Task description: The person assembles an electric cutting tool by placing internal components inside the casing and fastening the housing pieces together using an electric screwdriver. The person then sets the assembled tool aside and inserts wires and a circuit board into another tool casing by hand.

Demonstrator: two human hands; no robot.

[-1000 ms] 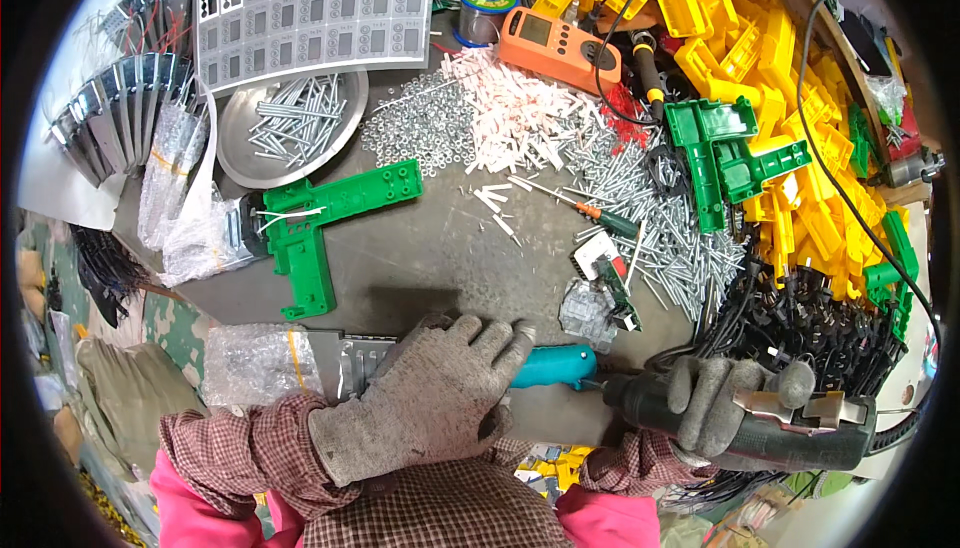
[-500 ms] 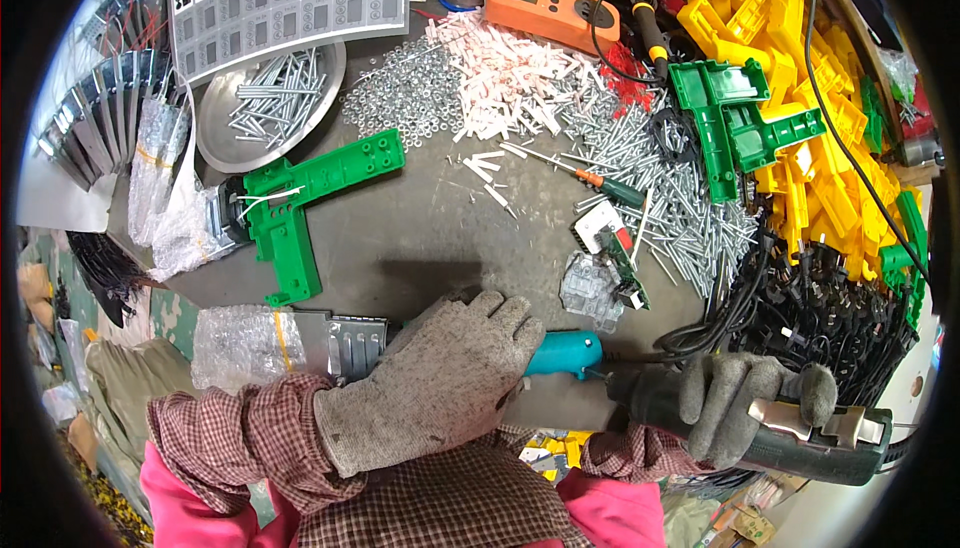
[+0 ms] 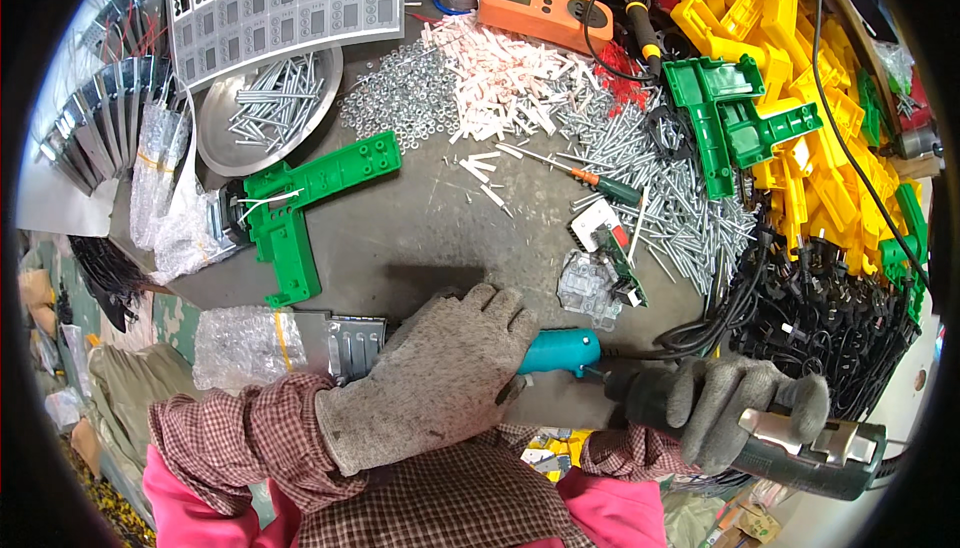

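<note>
My left hand, in a grey work glove, is closed over a teal plastic handle. The handle's rounded right end sticks out past the fingers, and a black cord runs from it; the rest is covered by the glove. Wrapped in the gloved fingers of my right hand is a black electric screwdriver with a metal lever. Its tip points left, at the end of the teal handle; whether they touch is hard to see. Beside my left hand lies a grey metal part, partly under the glove.
Green plastic housings lie left and upper right. Behind are a steel dish of metal pins, loose nuts, white sleeves, screws, an orange meter and a hand screwdriver. Yellow housings and black plugs crowd the right.
The electric screwdriver has tilted slightly, its cord end lower and a little further left. My left hand stays closed on the teal handle, shifted only slightly.
</note>
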